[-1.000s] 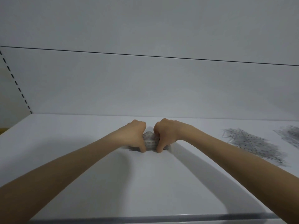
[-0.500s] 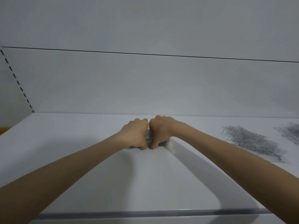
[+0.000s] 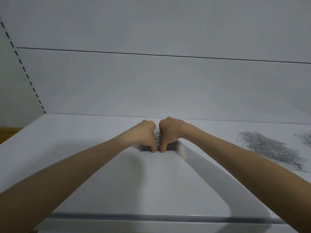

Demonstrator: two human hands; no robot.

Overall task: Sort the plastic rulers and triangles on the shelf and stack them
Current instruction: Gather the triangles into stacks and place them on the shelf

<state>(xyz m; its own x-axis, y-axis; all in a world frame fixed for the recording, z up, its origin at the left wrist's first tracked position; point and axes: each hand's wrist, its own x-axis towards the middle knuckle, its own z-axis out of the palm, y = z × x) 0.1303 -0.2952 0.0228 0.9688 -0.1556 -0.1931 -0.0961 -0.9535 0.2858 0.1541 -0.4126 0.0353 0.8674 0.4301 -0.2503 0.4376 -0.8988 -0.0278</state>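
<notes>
left hand (image 3: 145,134) and right hand (image 3: 169,132), fingers curled, grip one plastic stack (image 3: 174,146) on the shelf (image 3: 101,165)

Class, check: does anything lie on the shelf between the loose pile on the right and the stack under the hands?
Nothing visible does. Bare shelf separates the loose pile from the stack; only the right forearm crosses that gap in view.
</notes>
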